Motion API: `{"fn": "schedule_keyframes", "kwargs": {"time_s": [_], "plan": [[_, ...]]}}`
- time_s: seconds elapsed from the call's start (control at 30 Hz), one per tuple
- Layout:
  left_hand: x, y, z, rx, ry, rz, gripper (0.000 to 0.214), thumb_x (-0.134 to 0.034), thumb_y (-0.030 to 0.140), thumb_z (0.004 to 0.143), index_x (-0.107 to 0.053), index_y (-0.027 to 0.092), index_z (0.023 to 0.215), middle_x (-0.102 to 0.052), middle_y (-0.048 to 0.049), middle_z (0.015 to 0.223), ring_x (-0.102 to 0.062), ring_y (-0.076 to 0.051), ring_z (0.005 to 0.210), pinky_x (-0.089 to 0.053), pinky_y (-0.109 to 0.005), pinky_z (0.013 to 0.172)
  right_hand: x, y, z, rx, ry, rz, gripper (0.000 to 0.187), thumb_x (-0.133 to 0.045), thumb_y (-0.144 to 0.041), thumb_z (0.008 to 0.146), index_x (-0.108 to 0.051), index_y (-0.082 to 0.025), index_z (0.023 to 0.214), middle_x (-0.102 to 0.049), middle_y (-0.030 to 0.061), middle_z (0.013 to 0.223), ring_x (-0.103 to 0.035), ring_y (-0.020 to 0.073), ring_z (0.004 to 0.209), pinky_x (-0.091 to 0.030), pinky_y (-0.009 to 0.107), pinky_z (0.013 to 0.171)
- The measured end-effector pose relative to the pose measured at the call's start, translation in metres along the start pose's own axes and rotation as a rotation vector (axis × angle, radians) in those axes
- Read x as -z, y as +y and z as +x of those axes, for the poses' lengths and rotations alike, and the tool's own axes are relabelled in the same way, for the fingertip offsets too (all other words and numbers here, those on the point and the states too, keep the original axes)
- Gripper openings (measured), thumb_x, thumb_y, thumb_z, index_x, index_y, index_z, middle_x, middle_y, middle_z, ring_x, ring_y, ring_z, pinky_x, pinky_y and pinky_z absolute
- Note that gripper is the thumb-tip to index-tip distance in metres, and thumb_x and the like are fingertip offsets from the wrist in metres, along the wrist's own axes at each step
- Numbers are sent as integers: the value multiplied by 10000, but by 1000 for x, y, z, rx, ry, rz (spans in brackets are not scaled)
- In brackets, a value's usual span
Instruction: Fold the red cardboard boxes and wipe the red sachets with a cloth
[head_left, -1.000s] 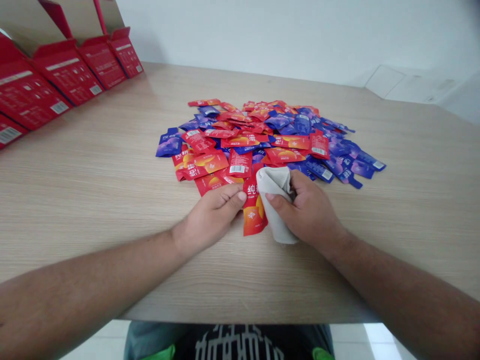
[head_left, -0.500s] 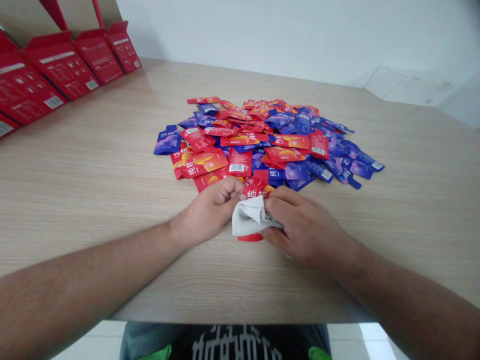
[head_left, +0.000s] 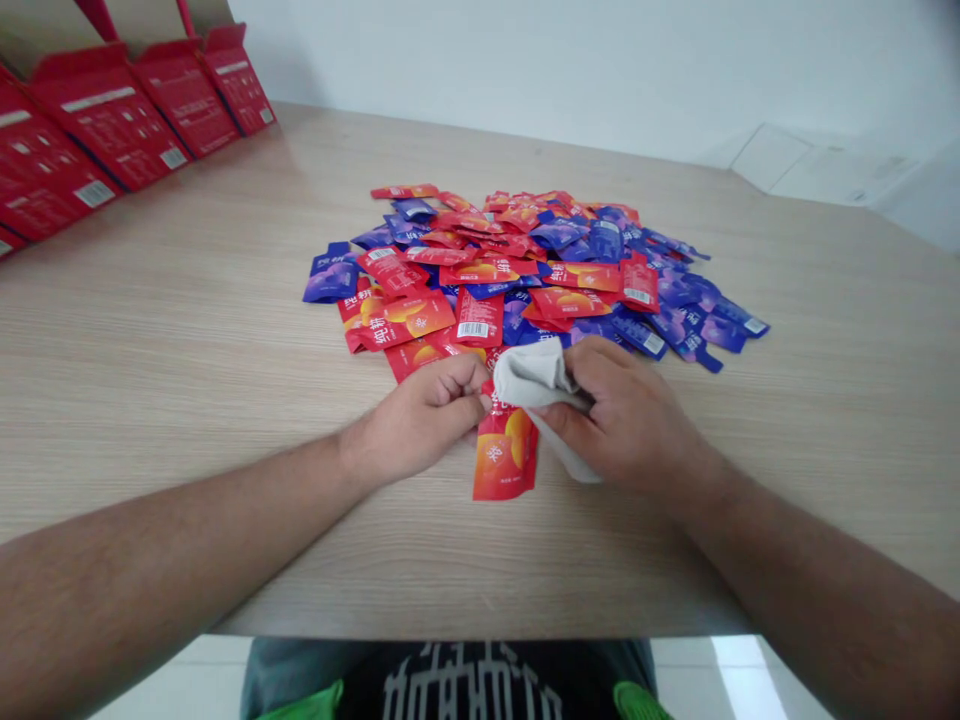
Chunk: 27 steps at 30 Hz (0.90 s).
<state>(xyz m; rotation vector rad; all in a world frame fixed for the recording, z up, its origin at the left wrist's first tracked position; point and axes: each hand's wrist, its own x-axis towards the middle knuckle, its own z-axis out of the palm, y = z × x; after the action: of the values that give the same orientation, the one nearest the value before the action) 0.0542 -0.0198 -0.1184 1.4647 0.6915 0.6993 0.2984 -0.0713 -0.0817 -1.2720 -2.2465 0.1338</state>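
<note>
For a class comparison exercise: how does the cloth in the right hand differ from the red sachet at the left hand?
The cloth is pale grey and plain, while the red sachet is red and orange with printing. The cloth is soft and bunched; the sachet lies fairly flat. The right hand grips the cloth; the left hand pinches the sachet's top. Both sit between the hands.

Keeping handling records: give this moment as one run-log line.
left hand: pinching red sachet | right hand: holding grey cloth | nearby: sachet pile

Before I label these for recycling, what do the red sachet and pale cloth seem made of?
The red sachet looks like glossy printed plastic film, going by its sheen; lining unseen. The pale cloth looks like soft matte fabric, bunched in folds; fibre unclear.
</note>
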Motion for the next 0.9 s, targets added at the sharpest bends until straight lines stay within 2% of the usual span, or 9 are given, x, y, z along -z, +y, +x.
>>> {"fn": "schedule_keyframes", "kwargs": {"time_s": [0.07, 0.2, 0.37, 0.5, 0.63, 0.67, 0.8, 0.9], "plan": [[1, 0, 1, 12, -43, 17, 211, -740, 297, 899, -580, 181, 824, -579, 21, 755, -505, -116, 669, -422, -229, 614, -1, 1, 0, 25, -46, 20, 144, -666, -306, 1011, -551, -244, 952, -659, 68, 989, -607, 251, 886, -496, 381, 761], [0, 2, 2, 48, -38, -35, 241, -747, 316, 912, -565, 187, 820, -572, 32, 733, -514, -106, 637, -439, -217, 598, -3, -1, 0, -37, 41, -18, 190, -661, -326, 1012, -518, -254, 908, -643, 61, 923, -614, 269, 891, -481, 388, 742], [1, 1, 1, 56, -20, -72, 268, -768, 360, 938, -580, 184, 866, -598, 26, 748, -543, -99, 613, -444, -200, 556, -2, -8, -2, 71, -144, 32, 133, -686, -246, 987, -554, -238, 969, -668, 76, 1047, -642, 263, 934, -497, 381, 771], [1, -5, 0, 126, 13, -152, 270, -752, 400, 967, -567, 205, 949, -645, 10, 811, -620, -129, 659, -516, -229, 587, -2, -9, -2, 12, -70, -31, 173, -734, -230, 966, -561, -235, 956, -666, 67, 991, -635, 266, 907, -487, 378, 754], [1, -8, 0, 82, 27, -155, 292, -740, 441, 985, -569, 207, 947, -598, 22, 785, -530, -110, 628, -451, -219, 565, -4, -13, -3, 168, -281, 22, 158, -768, -219, 955, -612, -231, 976, -692, 57, 1036, -647, 253, 912, -504, 372, 766], [1, -9, 0, 88, 37, -168, 295, -735, 451, 987, -565, 212, 954, -599, 21, 791, -534, -115, 635, -455, -227, 573, -5, -14, -4, 166, -284, 19, 147, -764, -208, 957, -623, -226, 995, -696, 63, 1059, -654, 259, 942, -513, 377, 787], [3, -12, 1, 81, 79, -164, 293, -734, 449, 982, -554, 219, 959, -612, 12, 825, -560, -130, 674, -460, -243, 594, -6, -17, -4, 32, -155, -21, 186, -771, -204, 952, -623, -195, 1064, -696, 104, 1121, -660, 285, 1000, -533, 400, 832], [3, -13, 1, 68, 99, -123, 280, -724, 434, 990, -554, 216, 945, -596, 18, 784, -532, -124, 639, -410, -233, 558, -7, -21, -3, 125, -257, 9, 169, -777, -212, 973, -632, -196, 1057, -697, 72, 1049, -663, 260, 935, -530, 371, 789]]}}
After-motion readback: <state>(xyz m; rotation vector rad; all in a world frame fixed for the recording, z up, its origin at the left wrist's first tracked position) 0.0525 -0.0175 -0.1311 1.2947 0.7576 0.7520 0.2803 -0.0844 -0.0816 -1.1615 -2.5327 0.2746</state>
